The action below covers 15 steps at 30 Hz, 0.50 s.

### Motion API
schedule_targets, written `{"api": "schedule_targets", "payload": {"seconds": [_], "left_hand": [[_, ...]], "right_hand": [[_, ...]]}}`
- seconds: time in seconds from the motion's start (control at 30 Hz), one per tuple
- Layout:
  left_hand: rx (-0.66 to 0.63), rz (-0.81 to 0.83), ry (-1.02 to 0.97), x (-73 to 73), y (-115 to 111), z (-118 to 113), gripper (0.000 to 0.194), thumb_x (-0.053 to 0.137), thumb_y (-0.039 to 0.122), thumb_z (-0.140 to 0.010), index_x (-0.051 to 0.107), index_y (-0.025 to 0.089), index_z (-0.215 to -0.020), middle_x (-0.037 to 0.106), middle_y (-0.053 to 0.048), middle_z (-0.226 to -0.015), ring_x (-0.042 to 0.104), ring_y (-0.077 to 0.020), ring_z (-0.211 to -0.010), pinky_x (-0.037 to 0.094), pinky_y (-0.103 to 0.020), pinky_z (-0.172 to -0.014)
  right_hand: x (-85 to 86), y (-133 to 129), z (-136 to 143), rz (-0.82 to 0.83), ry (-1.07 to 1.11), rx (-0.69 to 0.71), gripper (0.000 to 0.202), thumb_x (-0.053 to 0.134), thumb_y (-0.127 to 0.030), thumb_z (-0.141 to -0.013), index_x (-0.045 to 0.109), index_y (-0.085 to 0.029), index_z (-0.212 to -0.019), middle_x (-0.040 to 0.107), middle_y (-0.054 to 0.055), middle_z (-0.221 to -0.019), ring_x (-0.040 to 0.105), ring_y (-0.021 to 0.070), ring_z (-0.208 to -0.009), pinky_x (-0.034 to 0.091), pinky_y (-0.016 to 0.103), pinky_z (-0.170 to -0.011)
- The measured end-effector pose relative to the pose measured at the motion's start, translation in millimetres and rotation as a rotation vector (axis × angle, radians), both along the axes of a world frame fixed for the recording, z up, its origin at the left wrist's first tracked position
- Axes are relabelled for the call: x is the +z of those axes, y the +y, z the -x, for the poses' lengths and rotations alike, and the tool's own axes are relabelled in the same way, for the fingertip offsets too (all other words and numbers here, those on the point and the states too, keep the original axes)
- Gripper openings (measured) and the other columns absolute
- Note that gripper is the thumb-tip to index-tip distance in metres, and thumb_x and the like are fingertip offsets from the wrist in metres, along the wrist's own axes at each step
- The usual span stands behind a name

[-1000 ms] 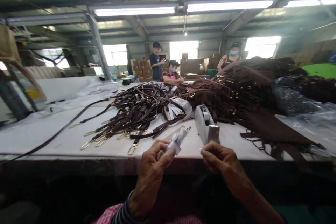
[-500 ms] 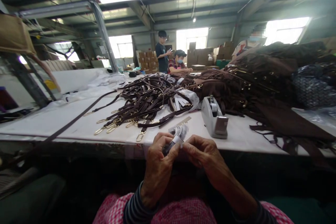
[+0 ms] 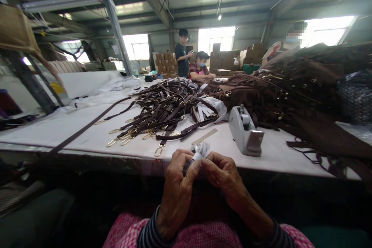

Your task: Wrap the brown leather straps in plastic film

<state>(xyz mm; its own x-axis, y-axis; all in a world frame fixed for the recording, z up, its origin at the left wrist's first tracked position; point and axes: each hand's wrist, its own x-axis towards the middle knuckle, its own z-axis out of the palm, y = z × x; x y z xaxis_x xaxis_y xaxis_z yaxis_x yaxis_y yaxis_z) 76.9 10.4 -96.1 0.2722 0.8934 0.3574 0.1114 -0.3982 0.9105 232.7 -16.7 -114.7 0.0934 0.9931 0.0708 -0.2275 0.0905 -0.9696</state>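
Observation:
My left hand (image 3: 178,180) is closed around a small bundle (image 3: 202,147) in clear plastic, with dark material inside. A white band (image 3: 197,156) crosses the bundle near my left thumb. Against the band's right side, the fingers of my right hand (image 3: 223,171) are pinched together. Whatever lies between those fingertips is too small to make out. Both hands are just off the table's front edge. Beyond them lie dark brown straps (image 3: 167,114) in a tangled heap, several ending in gold-coloured clips (image 3: 159,150). A grey tape dispenser (image 3: 245,133) stands to the right.
White paper strips (image 3: 205,111) lie by a clear plastic bag (image 3: 219,106). A thin flat strip (image 3: 205,136) is on the white table (image 3: 72,124). Brown fabric pieces (image 3: 314,89) are heaped at right. One person (image 3: 182,58) stands behind; another (image 3: 200,68) sits; a third (image 3: 280,50) is at right.
The view has shifted slightly, so the dispenser and fabric appear farther right. My hands keep their hold on the bundle, with my right fingers still at the band.

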Motion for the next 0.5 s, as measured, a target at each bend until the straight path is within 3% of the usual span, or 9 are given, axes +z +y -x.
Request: {"api": "schedule_targets", "payload": {"seconds": [0.23, 0.37, 0.5], "left_hand": [[-0.141, 0.344, -0.134, 11.3, -6.5, 0.8, 0.039, 0.057, 0.056, -0.098, 0.065, 0.019, -0.086, 0.063, 0.000, -0.075, 0.054, -0.0150, -0.066, 0.046, -0.025, -0.063], [-0.160, 0.361, -0.197, 10.3, -9.4, 2.7, 0.036, 0.059, 0.051, -0.098, 0.062, 0.019, -0.081, 0.059, 0.000, -0.076, 0.051, -0.0141, -0.069, 0.047, -0.023, -0.064], [-0.153, 0.418, -0.277, -0.2, -9.3, 5.2, 0.032, 0.062, 0.047, -0.097, 0.062, 0.018, -0.081, 0.056, 0.001, -0.074, 0.049, -0.0134, -0.069, 0.047, -0.022, -0.063]], "right_hand": [[-9.7, 5.2, 18.9, -0.098, 0.000, -0.083, 0.054, 0.077, -0.061, -0.082, 0.051, -0.018, -0.061, 0.038, -0.006, -0.055, 0.026, 0.0076, -0.051, 0.020, 0.025, -0.048], [-19.7, 5.0, 25.7, -0.090, -0.013, -0.122, 0.058, 0.074, -0.064, -0.084, 0.049, -0.019, -0.058, 0.041, -0.005, -0.052, 0.028, 0.0077, -0.049, 0.022, 0.025, -0.047], [-21.7, -1.7, 27.1, -0.051, -0.063, -0.127, 0.055, 0.073, -0.063, -0.085, 0.051, -0.019, -0.059, 0.044, -0.004, -0.052, 0.031, 0.0083, -0.048, 0.026, 0.025, -0.047]]}}
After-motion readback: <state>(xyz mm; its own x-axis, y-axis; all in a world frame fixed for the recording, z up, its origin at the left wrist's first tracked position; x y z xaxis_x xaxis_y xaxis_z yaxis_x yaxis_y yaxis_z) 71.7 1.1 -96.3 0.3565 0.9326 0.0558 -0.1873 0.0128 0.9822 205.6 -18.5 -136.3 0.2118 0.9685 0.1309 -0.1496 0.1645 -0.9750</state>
